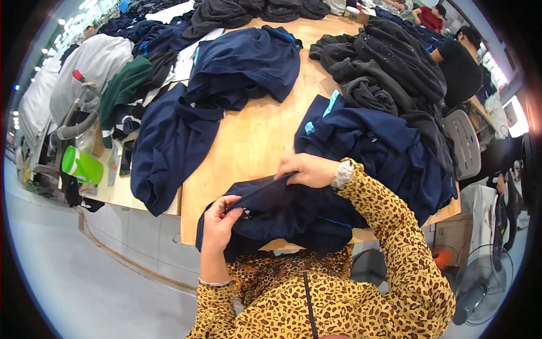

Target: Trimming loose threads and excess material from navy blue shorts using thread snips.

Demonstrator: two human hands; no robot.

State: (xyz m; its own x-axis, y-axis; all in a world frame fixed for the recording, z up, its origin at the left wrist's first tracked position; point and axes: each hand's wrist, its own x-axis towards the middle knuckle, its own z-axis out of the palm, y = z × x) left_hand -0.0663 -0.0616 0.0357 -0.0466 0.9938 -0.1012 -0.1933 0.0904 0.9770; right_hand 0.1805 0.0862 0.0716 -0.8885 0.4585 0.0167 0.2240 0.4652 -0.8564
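Observation:
A navy blue garment [282, 212] lies across the near edge of the wooden table, partly hanging over it toward me. My left hand [219, 223] pinches its fabric at the left, beside a small pale spot that is too small to make out. Farther right and a little higher, my right hand [307, 170] grips a fold between thumb and fingers, so the cloth is stretched between both hands. Close by on the right is a heap of navy garments [367, 135] with light blue trim. The garment's type is hidden by its folds.
More navy garments [243, 65] cover the table's far left, one draping off the side. Dark grey fabric [389, 68] is piled at the far right. A green bucket [82, 165] stands on the left side table. A fan [480, 282] is at the lower right, and a person in black [460, 70] sits beyond.

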